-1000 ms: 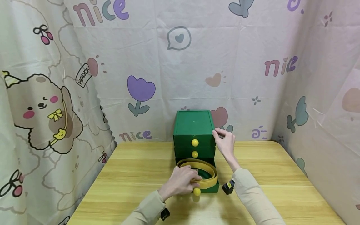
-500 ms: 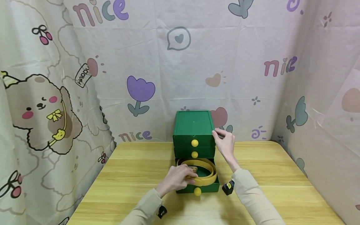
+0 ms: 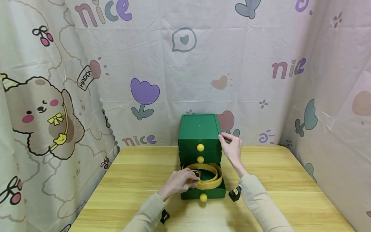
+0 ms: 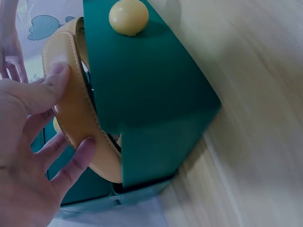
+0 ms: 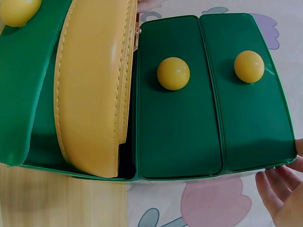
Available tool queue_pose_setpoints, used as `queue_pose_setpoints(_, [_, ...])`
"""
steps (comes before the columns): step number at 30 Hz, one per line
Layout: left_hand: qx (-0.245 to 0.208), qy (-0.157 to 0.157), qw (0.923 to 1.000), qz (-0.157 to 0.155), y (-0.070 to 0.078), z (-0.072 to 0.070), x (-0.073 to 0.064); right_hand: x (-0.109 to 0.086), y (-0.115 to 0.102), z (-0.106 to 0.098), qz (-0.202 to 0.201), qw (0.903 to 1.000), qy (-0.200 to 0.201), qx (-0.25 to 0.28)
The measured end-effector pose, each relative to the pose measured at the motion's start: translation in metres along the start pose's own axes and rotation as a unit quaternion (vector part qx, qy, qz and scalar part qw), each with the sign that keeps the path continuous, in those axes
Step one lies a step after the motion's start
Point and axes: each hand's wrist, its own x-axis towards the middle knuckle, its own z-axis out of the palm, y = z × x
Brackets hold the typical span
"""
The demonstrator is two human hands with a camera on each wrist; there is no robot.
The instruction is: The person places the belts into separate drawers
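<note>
A coiled yellow belt sits in the pulled-out bottom drawer of a green drawer cabinet. Part of the coil stands above the drawer's wall. My left hand holds the coil's left front part, its thumb lying on the belt's outer face in the left wrist view. A gold-coloured buckle shows beside the fingertips. My right hand touches the upper right front corner of the cabinet, with fingers along its side in the right wrist view.
Above the pulled-out drawer are two closed drawers with yellow round knobs. The cabinet stands on a wooden table. Patterned curtains hang behind and at both sides.
My left hand has moved slightly left and back, away from the drawer's knob, and the belt coil has shifted a little left and back with it. My right hand stays at the cabinet corner.
</note>
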Motion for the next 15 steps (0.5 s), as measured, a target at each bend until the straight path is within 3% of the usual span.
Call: queue_pose_setpoints(15, [-0.028, 0.001, 0.9995, 0.011, -0.013, 0.003, 0.002, 0.0, 0.001, 0.0, -0.007, 1.0, 0.005, -0.005])
